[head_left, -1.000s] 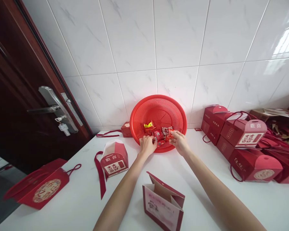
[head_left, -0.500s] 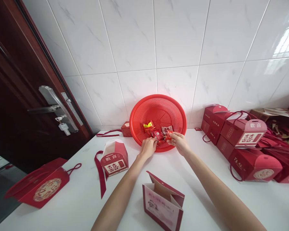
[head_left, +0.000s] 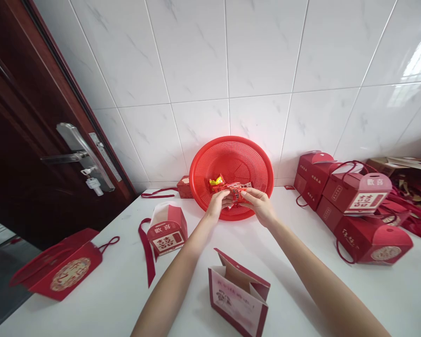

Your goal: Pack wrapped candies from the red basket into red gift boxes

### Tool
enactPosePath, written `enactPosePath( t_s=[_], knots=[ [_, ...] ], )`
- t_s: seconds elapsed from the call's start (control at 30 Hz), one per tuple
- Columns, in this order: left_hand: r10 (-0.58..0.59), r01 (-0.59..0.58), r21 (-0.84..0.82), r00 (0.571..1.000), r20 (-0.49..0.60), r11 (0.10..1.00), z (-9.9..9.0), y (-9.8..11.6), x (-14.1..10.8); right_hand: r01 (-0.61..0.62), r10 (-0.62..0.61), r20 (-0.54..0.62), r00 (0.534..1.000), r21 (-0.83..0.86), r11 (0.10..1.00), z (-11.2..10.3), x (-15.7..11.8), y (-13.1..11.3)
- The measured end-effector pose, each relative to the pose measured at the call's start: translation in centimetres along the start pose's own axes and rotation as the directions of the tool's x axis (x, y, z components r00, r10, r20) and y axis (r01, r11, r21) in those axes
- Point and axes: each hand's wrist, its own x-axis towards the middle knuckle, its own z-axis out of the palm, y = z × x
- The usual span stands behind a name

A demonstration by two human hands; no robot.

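Observation:
A red plastic basket (head_left: 196, 164) leans tilted against the wall, with several wrapped candies inside. At its near rim, my left hand (head_left: 216, 204) and my right hand (head_left: 261, 206) are close together. Both are closed, their fingertips pinching a red-wrapped candy (head_left: 235, 193) between them. A yellow-and-red packet (head_left: 216, 181) lies in the basket to the left of it. Nearer to me, between my forearms, stands an open-topped paper box (head_left: 235, 299) with a pale pink printed front.
Left of my forearm sits a red-and-white gift box (head_left: 168, 231) with a ribbon; a red handled box (head_left: 61, 267) is near the table's left edge. Stacked red boxes (head_left: 354, 192) fill the right side. A dark door (head_left: 28, 117) with keys in its lock stands at left.
My hands have lifted slightly out of the basket's candies and come closer together, both now at one candy. A red box at the far right is gone from its place.

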Motion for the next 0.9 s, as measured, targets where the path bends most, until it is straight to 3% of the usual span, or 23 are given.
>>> enactPosePath(
  t_s=[0.23,0.4,0.53,0.6,0.73,0.9],
  knots=[
    [0.115,-0.118,0.057,0.992,0.057,0.991,0.6,1.5,-1.0,0.052,-0.057,-0.131,0.99,-0.045,0.998,0.8,-0.5,-0.6],
    [0.167,-0.185,0.195,0.98,0.105,0.963,-1.2,2.0,-0.2,0.072,-0.081,-0.092,0.992,-0.101,0.992,1.4,-0.8,-1.6],
    [0.184,-0.128,0.53,0.981,-0.054,0.838,-4.0,1.7,0.7,0.063,-0.078,-0.183,0.98,-0.09,0.994,1.1,-0.5,-2.0],
    [0.151,-0.075,0.641,0.986,-0.065,0.764,-4.9,0.9,0.9,0.047,-0.063,-0.226,0.972,-0.076,0.996,0.9,-0.3,-2.1],
    [0.033,-0.052,0.77,0.999,0.041,0.636,-4.8,-1.3,0.6,0.025,-0.037,-0.249,0.968,-0.051,0.998,0.8,-0.3,-2.3],
    [-0.036,-0.136,0.836,0.983,0.182,0.531,-3.2,-2.9,0.1,0.003,-0.013,-0.234,0.972,-0.044,0.999,0.7,-0.5,-2.4]
  ],
)
